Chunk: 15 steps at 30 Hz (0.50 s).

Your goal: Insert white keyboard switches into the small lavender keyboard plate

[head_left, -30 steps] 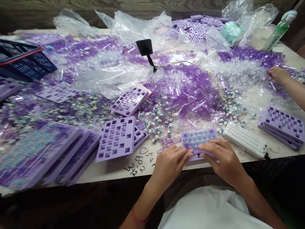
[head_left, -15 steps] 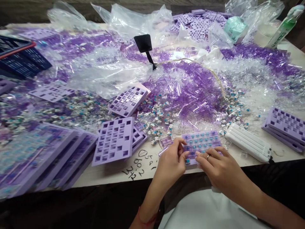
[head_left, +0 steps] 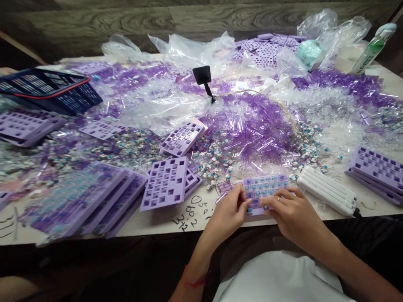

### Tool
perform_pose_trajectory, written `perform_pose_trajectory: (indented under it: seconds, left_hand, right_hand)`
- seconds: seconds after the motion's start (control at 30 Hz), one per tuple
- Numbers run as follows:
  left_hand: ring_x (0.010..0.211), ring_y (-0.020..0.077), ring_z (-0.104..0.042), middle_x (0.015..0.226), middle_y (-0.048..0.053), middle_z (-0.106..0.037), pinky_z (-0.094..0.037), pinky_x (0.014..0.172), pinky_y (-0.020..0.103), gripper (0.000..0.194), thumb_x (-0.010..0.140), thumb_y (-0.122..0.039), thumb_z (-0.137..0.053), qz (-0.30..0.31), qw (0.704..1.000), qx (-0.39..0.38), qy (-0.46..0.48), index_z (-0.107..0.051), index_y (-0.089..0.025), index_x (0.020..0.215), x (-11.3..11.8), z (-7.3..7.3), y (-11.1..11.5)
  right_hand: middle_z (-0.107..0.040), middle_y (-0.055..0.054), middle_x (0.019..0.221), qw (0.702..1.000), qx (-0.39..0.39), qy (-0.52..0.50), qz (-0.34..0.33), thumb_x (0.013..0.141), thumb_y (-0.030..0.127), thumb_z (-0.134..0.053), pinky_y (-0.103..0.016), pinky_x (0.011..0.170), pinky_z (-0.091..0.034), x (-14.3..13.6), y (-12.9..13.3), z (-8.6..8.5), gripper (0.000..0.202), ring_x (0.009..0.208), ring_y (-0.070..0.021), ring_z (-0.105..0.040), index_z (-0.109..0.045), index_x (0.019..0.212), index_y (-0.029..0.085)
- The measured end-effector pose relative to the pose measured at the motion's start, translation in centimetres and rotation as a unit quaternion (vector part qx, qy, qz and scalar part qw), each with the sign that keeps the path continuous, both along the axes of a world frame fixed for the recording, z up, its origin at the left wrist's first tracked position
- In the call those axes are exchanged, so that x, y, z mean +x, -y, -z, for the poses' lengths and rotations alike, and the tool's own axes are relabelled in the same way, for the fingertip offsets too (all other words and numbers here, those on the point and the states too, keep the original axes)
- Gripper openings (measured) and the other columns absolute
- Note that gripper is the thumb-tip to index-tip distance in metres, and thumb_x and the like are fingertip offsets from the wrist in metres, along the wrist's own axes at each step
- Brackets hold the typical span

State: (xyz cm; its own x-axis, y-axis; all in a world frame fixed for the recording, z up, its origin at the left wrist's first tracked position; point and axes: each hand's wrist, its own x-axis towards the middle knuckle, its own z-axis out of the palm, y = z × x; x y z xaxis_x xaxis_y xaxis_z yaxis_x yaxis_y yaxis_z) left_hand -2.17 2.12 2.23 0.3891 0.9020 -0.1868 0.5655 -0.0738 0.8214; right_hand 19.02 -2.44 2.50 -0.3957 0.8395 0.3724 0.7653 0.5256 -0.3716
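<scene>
At the table's front edge lies a small light-purple keyboard panel (head_left: pixel 267 185), with rows of blue-stemmed parts under clear pieces. My left hand (head_left: pixel 231 207) is closed at the panel's left side, thumb and index finger bent in at its lower left corner. From the right, my right hand (head_left: pixel 289 209) reaches over the lower right part, its fingers bent and pressed down on the panel. The fingers cover much of the bottom rows, so any small piece between them is hidden. Beside my left hand are clear purple strips (head_left: pixel 222 197).
Left of my hands lean purple frames (head_left: pixel 165 182) and a stack of filled panels (head_left: pixel 78 201). A white power bank (head_left: pixel 327 189) and more frames (head_left: pixel 379 172) lie right. Loose purple covers (head_left: pixel 258 121), small switches (head_left: pixel 214 161), plastic bags (head_left: pixel 195 50) and a blue basket (head_left: pixel 72 94) spread behind.
The view has tilted up and shifted left, bringing more of the wall and the basket into sight. Both hands stay at the panel, with only slight finger movement.
</scene>
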Motion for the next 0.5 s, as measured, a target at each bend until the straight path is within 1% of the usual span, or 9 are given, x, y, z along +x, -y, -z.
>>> perform_pose_trajectory:
  seconds: [0.07, 0.17, 0.23, 0.3, 0.4, 0.5]
  left_hand:
    - [0.068, 0.0139, -0.049, 0.078, -0.003, -0.052, -0.041, 0.065, 0.027, 0.019, 0.097, -0.038, -0.053, -0.005, 0.997, -0.028, 0.070, -0.046, -0.022, 0.089, -0.5, 0.4, 0.2]
    - [0.075, 0.0144, -0.052, 0.085, -0.001, -0.053, -0.045, 0.070, 0.027, 0.020, 0.097, -0.041, -0.056, 0.004, 0.989, -0.048, 0.142, -0.052, -0.021, 0.098, -1.1, 0.7, 0.8]
    - [0.078, 0.0147, -0.052, 0.088, 0.000, -0.054, -0.046, 0.073, 0.027, 0.020, 0.097, -0.040, -0.058, 0.000, 0.987, -0.040, 0.155, -0.054, -0.021, 0.101, -1.3, 0.8, 1.2]
    - [0.079, 0.0147, -0.053, 0.090, 0.001, -0.055, -0.047, 0.075, 0.027, 0.019, 0.098, -0.039, -0.058, -0.008, 0.988, -0.028, 0.154, -0.055, -0.021, 0.102, -1.5, 0.9, 1.4]
    - [0.084, 0.0153, -0.054, 0.093, 0.001, -0.056, -0.047, 0.080, 0.028, 0.016, 0.099, -0.036, -0.056, -0.009, 0.987, -0.008, 0.158, -0.056, -0.021, 0.102, -1.9, 1.2, 1.5]
    - [0.089, 0.0158, -0.055, 0.095, 0.002, -0.056, -0.047, 0.084, 0.028, 0.013, 0.099, -0.034, -0.057, -0.019, 0.981, 0.006, 0.191, -0.057, -0.021, 0.102, -2.4, 1.6, 1.5]
  right_hand:
    - [-0.078, -0.002, 0.092, 0.998, 0.000, -0.061, 0.011, 0.098, 0.016, -0.060, -0.035, 0.091, -0.041, 0.2, 0.3, 0.3, 0.015, 0.090, -0.0178, -0.069, -0.067, 0.110, 0.024]
    - [-0.079, -0.002, 0.107, 0.993, -0.002, -0.111, 0.029, 0.100, 0.016, -0.058, -0.034, 0.091, -0.043, -0.5, 1.0, 0.5, 0.019, 0.092, -0.0160, -0.071, -0.067, 0.113, 0.025]
    - [-0.078, -0.002, 0.112, 0.991, 0.000, -0.129, 0.035, 0.100, 0.015, -0.056, -0.033, 0.091, -0.043, -1.4, 1.3, 0.6, 0.020, 0.094, -0.0148, -0.071, -0.067, 0.113, 0.025]
    - [-0.079, -0.001, 0.112, 0.989, 0.005, -0.141, 0.036, 0.101, 0.015, -0.057, -0.033, 0.091, -0.042, -2.3, 1.5, 0.7, 0.017, 0.096, -0.0142, -0.071, -0.066, 0.113, 0.024]
    - [-0.079, 0.000, 0.113, 0.989, 0.026, -0.140, 0.038, 0.102, 0.021, -0.061, -0.034, 0.094, -0.039, -3.4, 1.2, 1.0, 0.010, 0.099, -0.0160, -0.069, -0.068, 0.107, 0.025]
    - [-0.077, 0.000, 0.118, 0.990, 0.048, -0.122, 0.045, 0.099, 0.028, -0.067, -0.036, 0.095, -0.036, -3.7, 0.8, 1.4, 0.005, 0.104, -0.0188, -0.065, -0.071, 0.102, 0.026]
